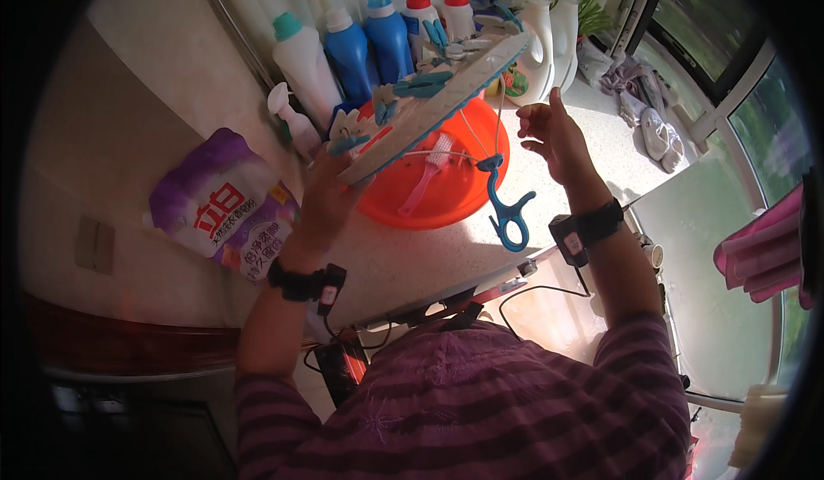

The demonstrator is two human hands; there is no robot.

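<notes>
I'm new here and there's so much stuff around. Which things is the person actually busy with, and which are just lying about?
In hand:
- white plastic clip hanger rack with blue pegs, gripped by the left hand
- its blue plastic hook, dangling
- right hand, open

Lying about:
- orange round plastic basin
- pink brush
- blue detergent bottles
- purple detergent bag

I see a purple top [481,403] with darker horizontal stripes, faint stitched pattern across the chest. Sleeves pushed up to about the elbows, forearms bare. Left wrist: black band [296,283] with a small black box clipped to it, a red spot on its face. Right wrist: matching black band [601,223], black box [568,238] hanging on the inner side. Both hands bare, no gloves, no rings I can make out.
</notes>
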